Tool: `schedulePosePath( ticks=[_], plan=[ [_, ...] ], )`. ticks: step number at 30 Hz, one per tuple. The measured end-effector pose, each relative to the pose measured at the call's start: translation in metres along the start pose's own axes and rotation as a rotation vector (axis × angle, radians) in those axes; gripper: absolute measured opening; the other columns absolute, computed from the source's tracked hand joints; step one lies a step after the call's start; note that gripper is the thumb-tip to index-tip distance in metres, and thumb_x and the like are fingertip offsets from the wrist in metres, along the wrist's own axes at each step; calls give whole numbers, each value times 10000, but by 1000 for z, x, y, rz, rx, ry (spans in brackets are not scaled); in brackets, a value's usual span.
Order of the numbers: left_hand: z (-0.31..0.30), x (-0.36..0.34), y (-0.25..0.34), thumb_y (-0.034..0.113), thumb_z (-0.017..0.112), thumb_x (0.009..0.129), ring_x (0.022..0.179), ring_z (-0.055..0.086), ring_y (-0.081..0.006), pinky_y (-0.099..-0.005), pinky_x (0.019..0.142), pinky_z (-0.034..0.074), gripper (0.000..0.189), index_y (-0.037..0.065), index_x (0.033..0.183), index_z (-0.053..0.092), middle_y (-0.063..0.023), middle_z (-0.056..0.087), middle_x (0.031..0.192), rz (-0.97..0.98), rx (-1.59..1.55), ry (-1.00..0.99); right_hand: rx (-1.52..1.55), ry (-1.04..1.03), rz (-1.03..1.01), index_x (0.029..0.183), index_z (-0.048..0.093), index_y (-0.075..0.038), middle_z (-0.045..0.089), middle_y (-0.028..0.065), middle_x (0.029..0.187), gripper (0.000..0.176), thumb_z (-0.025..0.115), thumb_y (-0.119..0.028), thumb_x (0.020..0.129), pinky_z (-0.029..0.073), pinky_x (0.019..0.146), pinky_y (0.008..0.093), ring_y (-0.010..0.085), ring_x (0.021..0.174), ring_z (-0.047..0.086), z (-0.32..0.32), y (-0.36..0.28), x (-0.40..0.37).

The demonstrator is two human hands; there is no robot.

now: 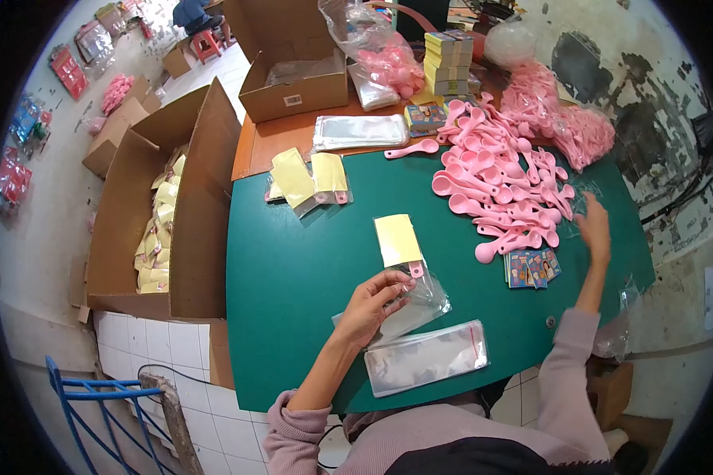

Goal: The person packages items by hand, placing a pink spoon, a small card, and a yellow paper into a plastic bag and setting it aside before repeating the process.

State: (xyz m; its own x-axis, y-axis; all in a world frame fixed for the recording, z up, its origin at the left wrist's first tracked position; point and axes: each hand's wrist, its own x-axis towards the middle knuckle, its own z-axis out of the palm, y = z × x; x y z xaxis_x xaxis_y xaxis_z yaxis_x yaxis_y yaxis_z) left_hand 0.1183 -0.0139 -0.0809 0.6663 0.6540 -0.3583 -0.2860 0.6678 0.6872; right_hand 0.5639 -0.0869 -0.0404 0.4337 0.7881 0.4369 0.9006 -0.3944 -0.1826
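Note:
My left hand is curled at the near end of a clear plastic bag, fingertips closed on its film. In the bag's far part sit a yellow card and a pink measuring spoon, whose handle end shows below the card. Over the table's right side reaches my right hand, fingers apart, beside crumpled clear film; I see nothing held in it. A heap of pink measuring spoons lies left of that hand. Nearer me are small printed cards and a stack of flat clear bags.
Packed bags with yellow cards lie at the green table's far left. A large carton of similar packs stands left of it. Behind are another carton, more clear bags, banded card stacks and bagged spoons.

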Motion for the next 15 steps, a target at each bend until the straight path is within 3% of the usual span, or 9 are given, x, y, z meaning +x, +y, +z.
schedulePosePath(
  ticks=[1,2,3,4,5,10,13,14,15],
  plan=[
    [-1,1,0,56,512,862,1008,542,-146,-282,860,473,121,47,978,546,-52,557,1010,1,-4,8,408,-25,-31,1109,501,-13,582,146,992,425,566,38,692,439,838,355,265,939,564,-1,-50,-9],
    [-3,2,-1,57,525,853,1015,539,-151,-292,868,469,103,53,955,540,-44,554,987,23,-52,-10,494,-154,-209,1118,486,-23,537,122,1034,466,591,47,669,432,846,327,239,988,526,-6,-98,-22],
    [-4,2,-1,57,537,845,1022,536,-155,-302,875,465,87,59,932,534,-36,550,963,38,-94,-31,890,-520,-103,1123,464,-44,463,106,1089,509,647,8,652,417,851,297,233,989,496,-15,-147,-40],
    [-4,3,-2,57,537,845,1022,536,-155,-302,875,465,87,59,932,534,-36,550,963,29,-84,-32,934,-552,-393,1121,451,-67,409,100,1090,558,698,-27,622,422,830,297,240,944,494,6,-177,-57],
    [-4,2,-3,48,539,837,1024,535,-158,-311,876,465,81,64,915,524,-30,543,938,65,-114,-60,833,-572,-510,1100,444,-80,422,99,952,543,694,-38,619,446,767,335,228,910,507,12,-208,-72],
    [-13,-7,8,28,532,821,1033,526,-163,-339,872,462,79,75,880,510,-16,523,885,106,-102,-145,868,-404,-470,951,515,-47,413,121,924,317,619,26,660,439,735,339,269,824,516,44,-241,-89],
    [-7,-13,22,-27,510,813,908,584,-171,-279,766,493,351,80,1130,402,-78,542,967,82,318,-45,975,-394,-429,867,534,-28,419,114,924,228,570,75,667,442,727,332,261,822,514,43,-235,-87],
    [0,-11,21,-20,538,814,853,602,-170,-246,677,508,477,89,1217,306,-128,553,968,155,570,46,1010,-438,-424,855,545,-32,418,108,955,230,568,85,659,442,731,331,238,810,520,47,-231,-89],
    [2,-9,18,-20,538,814,853,602,-170,-246,677,508,477,89,1217,306,-128,553,968,150,570,44,1010,-439,-419,855,545,-32,418,108,955,230,568,85,659,442,731,331,238,810,520,46,-231,-90]
  ],
)
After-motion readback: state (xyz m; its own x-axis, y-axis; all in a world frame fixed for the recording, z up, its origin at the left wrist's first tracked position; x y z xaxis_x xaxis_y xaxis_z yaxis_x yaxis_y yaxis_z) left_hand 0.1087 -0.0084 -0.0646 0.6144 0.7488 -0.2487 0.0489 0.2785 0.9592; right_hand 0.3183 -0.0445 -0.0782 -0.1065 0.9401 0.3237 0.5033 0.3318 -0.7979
